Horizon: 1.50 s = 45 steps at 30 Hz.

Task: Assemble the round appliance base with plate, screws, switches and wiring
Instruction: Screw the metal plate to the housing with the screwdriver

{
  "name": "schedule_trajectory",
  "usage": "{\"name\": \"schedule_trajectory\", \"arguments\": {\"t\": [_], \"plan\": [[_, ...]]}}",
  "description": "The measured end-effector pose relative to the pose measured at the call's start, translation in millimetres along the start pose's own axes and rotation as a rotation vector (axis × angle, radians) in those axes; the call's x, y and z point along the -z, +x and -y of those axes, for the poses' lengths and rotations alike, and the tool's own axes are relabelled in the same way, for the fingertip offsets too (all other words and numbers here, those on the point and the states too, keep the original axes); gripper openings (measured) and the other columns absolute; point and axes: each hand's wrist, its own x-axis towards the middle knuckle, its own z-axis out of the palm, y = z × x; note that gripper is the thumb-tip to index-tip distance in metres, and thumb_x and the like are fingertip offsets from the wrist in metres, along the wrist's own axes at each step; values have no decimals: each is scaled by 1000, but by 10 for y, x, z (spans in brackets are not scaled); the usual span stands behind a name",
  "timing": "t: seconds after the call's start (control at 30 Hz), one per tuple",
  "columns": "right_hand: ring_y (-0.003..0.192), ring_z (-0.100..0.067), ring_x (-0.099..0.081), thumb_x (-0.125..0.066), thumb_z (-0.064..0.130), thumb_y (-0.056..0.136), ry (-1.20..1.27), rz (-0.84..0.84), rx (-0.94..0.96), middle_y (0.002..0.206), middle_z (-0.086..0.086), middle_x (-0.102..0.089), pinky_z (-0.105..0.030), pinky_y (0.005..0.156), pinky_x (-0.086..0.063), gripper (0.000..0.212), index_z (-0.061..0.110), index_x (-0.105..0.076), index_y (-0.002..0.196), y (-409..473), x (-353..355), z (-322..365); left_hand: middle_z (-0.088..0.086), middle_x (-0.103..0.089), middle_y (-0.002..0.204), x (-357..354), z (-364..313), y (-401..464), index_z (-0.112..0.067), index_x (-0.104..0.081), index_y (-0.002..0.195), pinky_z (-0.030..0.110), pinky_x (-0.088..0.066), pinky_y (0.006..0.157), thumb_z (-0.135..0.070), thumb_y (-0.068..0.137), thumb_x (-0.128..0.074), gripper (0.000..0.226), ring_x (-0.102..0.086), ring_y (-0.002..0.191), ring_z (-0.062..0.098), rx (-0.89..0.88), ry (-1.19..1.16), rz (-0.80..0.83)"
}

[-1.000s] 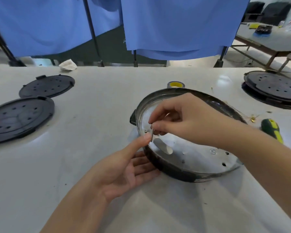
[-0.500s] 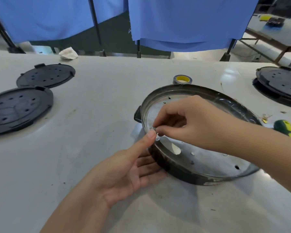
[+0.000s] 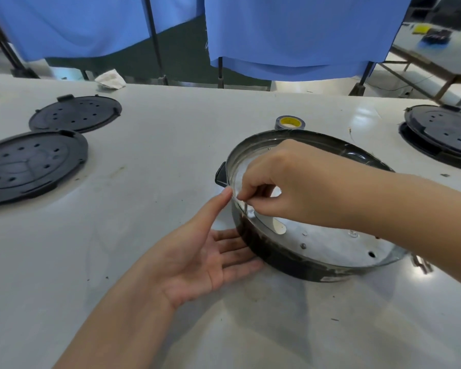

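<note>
Round base (image 3: 317,265) on the table (image 3: 144,209) right of centre, tape roll (image 3: 289,122) just behind it, two lids (image 3: 32,166) far left — one behind the other — stacked lids (image 3: 442,134) far right.

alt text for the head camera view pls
A person's right hand pinches a small metal part at the near-left rim of a round appliance base on a white table, while the open left hand steadies its wall. Black perforated covers lie left.
</note>
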Motion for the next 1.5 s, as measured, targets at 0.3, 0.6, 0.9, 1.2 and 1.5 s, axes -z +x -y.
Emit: {"name": "schedule_trajectory", "arguments": {"t": [0.3, 0.6, 0.9, 1.2, 1.5], "plan": [[75, 0, -60, -66, 21, 86, 67, 111, -128, 81, 15, -69, -19, 72, -48, 12, 28, -75, 90, 12, -39, -57, 19, -70, 103, 11, 2, 8, 9, -58, 119, 46, -60, 80, -47, 60, -81, 84, -72, 96, 32, -6, 28, -9], [73, -16, -66, -61, 23, 84, -23, 169, -169, 77, 6, -71, -37, 72, -55, 15, 26, -76, 85, 73, -41, -6, 19, -70, 98, -4, 8, -10, 8, -57, 118, 45, -61, 76, -47, 64, -79, 81, -72, 92, 32, -12, 28, -21], [58, -2, -59, -66, 20, 77, 105, 203, -263, 64, 12, -66, -17, 57, -49, 12, 29, -70, 72, 114, 21, 21, 23, -71, 105, 18, 13, 8, 11, -57, 118, 44, -61, 70, -44, 61, -81, 83, -72, 96, 35, -15, 21, -10], [64, -14, -61, -65, 16, 79, 59, 331, -335, 75, -3, -70, -23, 58, -49, 7, 18, -71, 78, 260, 51, 42, 22, -70, 107, 5, 18, 17, 11, -59, 118, 45, -61, 72, -45, 63, -79, 80, -72, 96, 33, -29, 51, -26], [60, 0, -60, -67, 23, 84, 97, 152, -290, 77, 13, -67, -7, 44, -42, 8, 22, -74, 90, -5, 109, 0, 20, -70, 110, 16, 26, 36, 8, -59, 120, 45, -60, 76, -40, 57, -89, 85, -71, 100, 32, -70, 134, -59]]}}
